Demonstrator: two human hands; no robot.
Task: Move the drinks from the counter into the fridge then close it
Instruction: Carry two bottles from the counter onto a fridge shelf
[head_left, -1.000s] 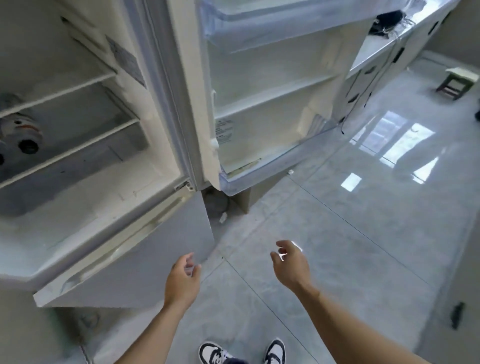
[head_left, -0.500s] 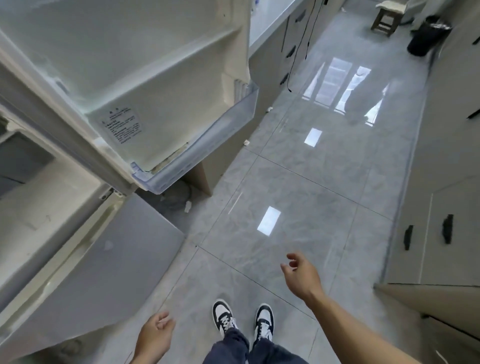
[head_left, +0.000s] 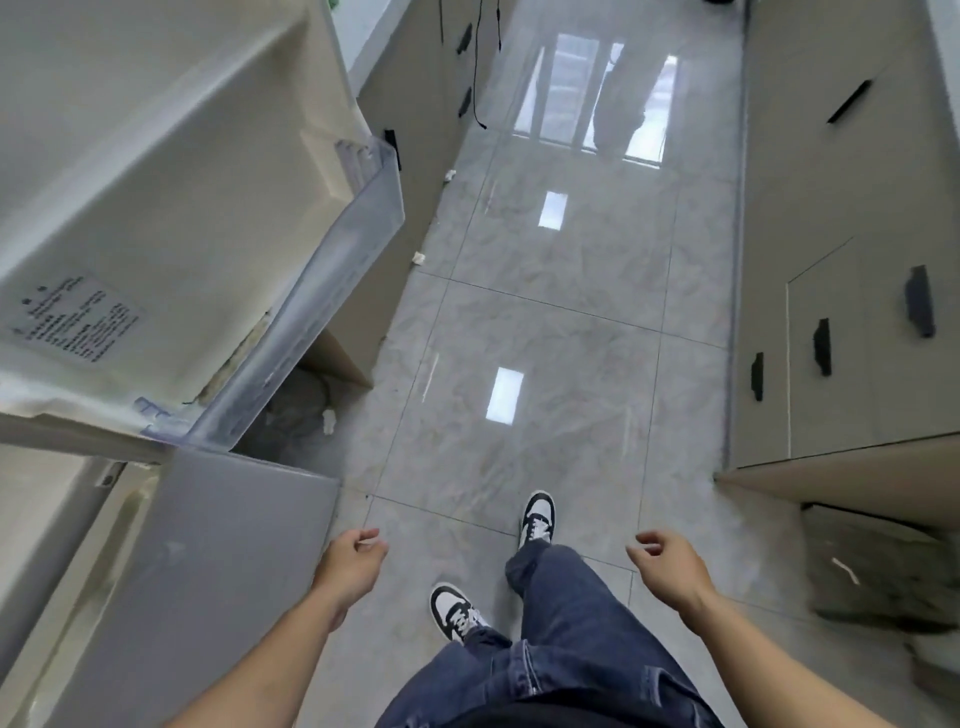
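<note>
now | left hand (head_left: 349, 564) and right hand (head_left: 670, 566) hanging loosely curled, holding nothing, probably free for fetching | fridge door (head_left: 171, 208) standing open at left for loading | drinks, counter not showing

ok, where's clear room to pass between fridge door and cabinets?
Open floor runs between the fridge door and the right cabinets. Tightest beside the door's clear bin. Both hands, left hand and right hand, hold nothing.
</note>
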